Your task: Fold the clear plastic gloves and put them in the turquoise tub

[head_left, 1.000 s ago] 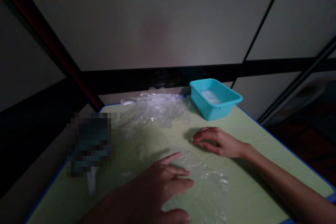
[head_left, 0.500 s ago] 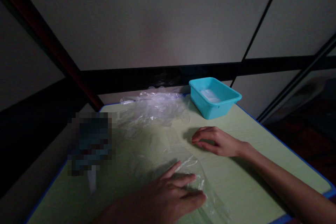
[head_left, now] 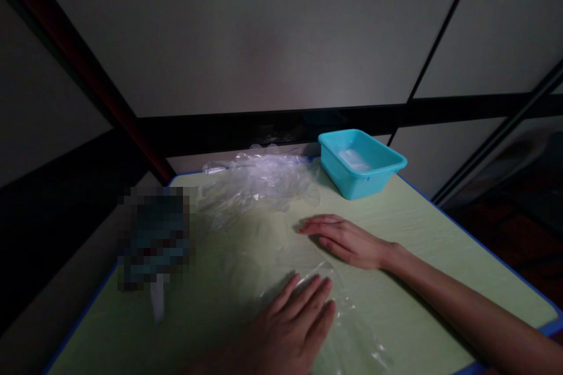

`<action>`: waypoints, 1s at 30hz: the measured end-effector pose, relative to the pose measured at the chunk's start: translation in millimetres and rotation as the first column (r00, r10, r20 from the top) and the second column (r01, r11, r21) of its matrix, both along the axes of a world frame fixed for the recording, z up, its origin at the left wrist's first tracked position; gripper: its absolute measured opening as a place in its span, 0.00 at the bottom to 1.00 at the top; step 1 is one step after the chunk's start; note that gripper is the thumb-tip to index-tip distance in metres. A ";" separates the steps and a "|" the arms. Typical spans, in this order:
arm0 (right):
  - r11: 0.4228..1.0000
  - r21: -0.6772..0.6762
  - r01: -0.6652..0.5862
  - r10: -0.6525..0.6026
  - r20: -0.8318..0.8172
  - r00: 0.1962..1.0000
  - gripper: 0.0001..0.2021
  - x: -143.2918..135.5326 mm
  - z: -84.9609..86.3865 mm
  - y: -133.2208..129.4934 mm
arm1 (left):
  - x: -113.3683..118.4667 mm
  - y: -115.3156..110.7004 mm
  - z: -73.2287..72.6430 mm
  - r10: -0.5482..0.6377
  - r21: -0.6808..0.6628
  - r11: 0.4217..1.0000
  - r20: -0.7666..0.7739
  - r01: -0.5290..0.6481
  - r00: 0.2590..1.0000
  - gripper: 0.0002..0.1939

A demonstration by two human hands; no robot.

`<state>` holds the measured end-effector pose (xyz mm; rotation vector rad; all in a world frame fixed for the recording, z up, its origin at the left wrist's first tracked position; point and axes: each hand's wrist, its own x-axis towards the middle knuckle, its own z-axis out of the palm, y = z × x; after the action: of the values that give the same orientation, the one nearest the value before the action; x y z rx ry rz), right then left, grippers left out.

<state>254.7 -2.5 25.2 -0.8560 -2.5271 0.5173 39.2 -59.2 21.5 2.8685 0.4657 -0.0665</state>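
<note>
Film point(head_left: 352, 328), clear plastic, spread on the pale green table point(head_left: 422, 222), on the near side of the turquoise basin point(head_left: 363, 187). On the film, farther from the basin, left hand point(head_left: 299, 319): palm down, fingers straight and slightly apart, nothing gripped. Closer to the basin, right hand point(head_left: 352, 243): palm down, fingers loosely extended, nothing visibly held; contact with the film unclear. Just left of the basin, crumpled clear heap point(head_left: 264, 179). Step in hand, by judgement: flattening of the film. For further flattening, probably needed: light, even palm pressure, without dragging.
</note>
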 end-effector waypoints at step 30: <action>0.997 0.067 0.036 -0.047 0.173 0.984 0.19 21.7 -8.8 13.7 | -4.3 -9.2 -6.8 -0.071 0.042 0.997 0.016 0.071 0.997 0.20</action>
<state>276.4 11.2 16.4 -0.9665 -2.6604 0.3609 34.8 -68.5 14.7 2.9238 0.3657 -0.0441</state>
